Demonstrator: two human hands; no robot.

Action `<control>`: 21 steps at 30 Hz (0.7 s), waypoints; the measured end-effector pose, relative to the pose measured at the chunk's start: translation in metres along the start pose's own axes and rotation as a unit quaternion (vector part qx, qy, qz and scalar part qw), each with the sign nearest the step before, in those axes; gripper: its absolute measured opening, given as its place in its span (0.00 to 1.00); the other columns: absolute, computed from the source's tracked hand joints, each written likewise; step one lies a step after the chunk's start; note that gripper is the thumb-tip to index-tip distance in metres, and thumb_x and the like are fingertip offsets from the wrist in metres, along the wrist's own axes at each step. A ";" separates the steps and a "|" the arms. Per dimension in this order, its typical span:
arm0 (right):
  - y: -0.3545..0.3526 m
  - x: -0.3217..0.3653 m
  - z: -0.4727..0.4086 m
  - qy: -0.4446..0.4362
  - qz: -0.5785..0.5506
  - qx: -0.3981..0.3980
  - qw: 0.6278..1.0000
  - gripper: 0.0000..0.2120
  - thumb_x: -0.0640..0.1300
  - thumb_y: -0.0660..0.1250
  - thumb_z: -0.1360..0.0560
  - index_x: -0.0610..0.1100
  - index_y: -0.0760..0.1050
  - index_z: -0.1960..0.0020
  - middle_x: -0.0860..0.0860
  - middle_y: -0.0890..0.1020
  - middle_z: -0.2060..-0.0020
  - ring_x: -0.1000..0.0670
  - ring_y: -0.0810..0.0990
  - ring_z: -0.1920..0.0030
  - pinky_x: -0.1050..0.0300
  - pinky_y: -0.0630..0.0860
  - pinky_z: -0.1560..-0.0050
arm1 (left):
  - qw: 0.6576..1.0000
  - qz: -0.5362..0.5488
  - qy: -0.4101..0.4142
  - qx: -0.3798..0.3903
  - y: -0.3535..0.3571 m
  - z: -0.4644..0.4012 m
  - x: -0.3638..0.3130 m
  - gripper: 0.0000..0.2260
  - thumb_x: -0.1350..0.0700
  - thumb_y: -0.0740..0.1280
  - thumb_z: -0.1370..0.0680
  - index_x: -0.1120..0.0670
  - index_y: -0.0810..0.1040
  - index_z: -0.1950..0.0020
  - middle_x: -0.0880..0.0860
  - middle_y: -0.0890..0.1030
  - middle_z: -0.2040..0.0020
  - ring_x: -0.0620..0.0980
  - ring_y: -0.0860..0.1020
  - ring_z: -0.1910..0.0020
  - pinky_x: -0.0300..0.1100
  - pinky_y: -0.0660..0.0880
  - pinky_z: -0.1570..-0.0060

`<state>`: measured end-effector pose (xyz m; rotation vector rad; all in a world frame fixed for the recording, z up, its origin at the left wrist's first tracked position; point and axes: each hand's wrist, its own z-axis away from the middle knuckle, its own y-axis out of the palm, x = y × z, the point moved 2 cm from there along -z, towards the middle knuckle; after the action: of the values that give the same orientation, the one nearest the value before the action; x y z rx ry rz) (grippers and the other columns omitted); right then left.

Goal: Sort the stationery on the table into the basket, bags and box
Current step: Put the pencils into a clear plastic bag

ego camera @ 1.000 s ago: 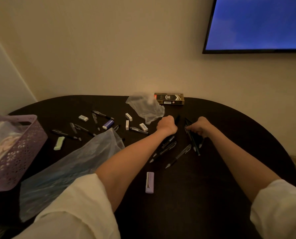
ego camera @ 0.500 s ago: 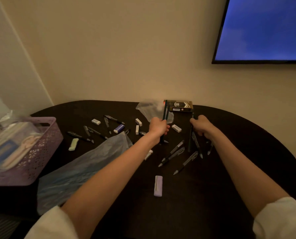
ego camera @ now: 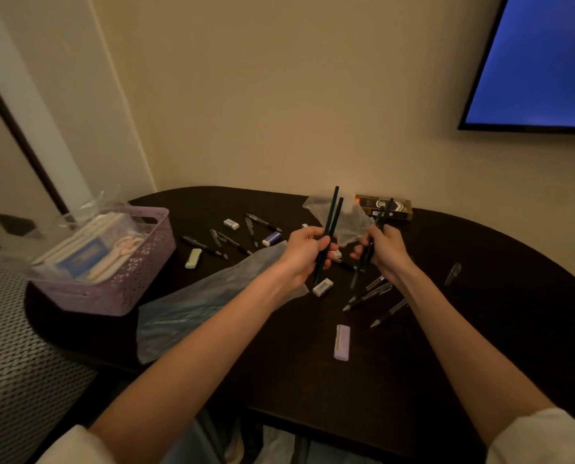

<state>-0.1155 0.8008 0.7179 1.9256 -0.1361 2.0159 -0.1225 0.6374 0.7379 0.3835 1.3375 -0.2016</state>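
both hands (ego camera: 307, 251) grip upright pencils (ego camera: 330, 222) tilted right

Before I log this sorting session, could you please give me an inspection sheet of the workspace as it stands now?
Surface: dark rounded table, dimly lit.
Job's things: lilac basket at the left edge, already holding flat items; black-and-gold box by the wall; clear bag beside it; bluish bag lying flat; pens and several erasers, including a lilac eraser and a white eraser, scattered loose.
Clutter: nothing seen.
Hands: left hand grips two dark pencils pointing up; right hand grips more dark pencils.
Cables: nothing seen.
Surroundings: beige wall, blue screen upper right, woven seat lower left.
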 end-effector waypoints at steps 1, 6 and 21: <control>0.005 -0.001 0.002 0.000 0.006 0.009 1.000 0.07 0.41 0.53 0.17 0.41 0.68 0.50 0.51 0.68 0.70 0.55 0.70 0.73 0.63 0.71 0.74 | 1.000 -0.008 0.008 0.002 -0.004 0.005 -0.001 0.08 0.65 0.57 0.18 0.58 0.75 0.44 0.55 0.76 0.57 0.46 0.74 0.64 0.37 0.72 0.64; 0.028 0.001 0.011 0.021 -0.057 0.046 0.997 0.10 0.49 0.61 0.21 0.43 0.73 0.53 0.55 0.63 0.78 0.58 0.59 0.80 0.66 0.55 0.82 | 0.997 -0.055 0.045 -0.008 -0.011 0.018 -0.003 0.08 0.64 0.58 0.18 0.62 0.74 0.41 0.54 0.78 0.58 0.44 0.72 0.67 0.33 0.70 0.69; 0.027 0.032 0.002 -0.024 -0.021 -0.100 0.995 0.15 0.52 0.55 0.18 0.46 0.67 0.60 0.51 0.70 0.66 0.54 0.70 0.67 0.60 0.72 0.64 | 0.965 -0.176 0.180 -0.070 -0.045 0.025 -0.021 0.08 0.61 0.62 0.19 0.63 0.77 0.45 0.56 0.82 0.56 0.48 0.82 0.62 0.37 0.80 0.60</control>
<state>-0.1230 0.7807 0.7537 1.8362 -0.2950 1.8550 -0.1213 0.5845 0.7557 0.0574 1.7659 -0.3413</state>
